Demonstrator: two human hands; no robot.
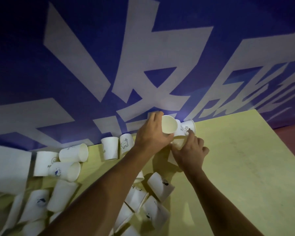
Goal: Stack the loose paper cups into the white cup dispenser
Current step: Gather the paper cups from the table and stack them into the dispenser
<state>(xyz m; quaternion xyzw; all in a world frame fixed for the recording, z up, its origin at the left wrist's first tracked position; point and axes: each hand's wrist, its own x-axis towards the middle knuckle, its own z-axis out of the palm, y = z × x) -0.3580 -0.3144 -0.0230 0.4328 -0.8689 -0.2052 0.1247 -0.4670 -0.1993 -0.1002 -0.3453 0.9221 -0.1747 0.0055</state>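
Yellow table (237,159), scattered cups (109,148); left hand (152,132) grips an empty cup (169,124), right hand (191,150) grips a second cup (178,143).

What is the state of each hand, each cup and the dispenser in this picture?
left hand: grips a raised cup.
raised cup: tipped, mouth towards the camera, empty.
right hand: holds a lower cup.
lower cup: mostly hidden by the hands.
standing cup: upright by the wall.
loose cups: lying on their sides.
white dispenser: at the left edge; fill cannot be told.
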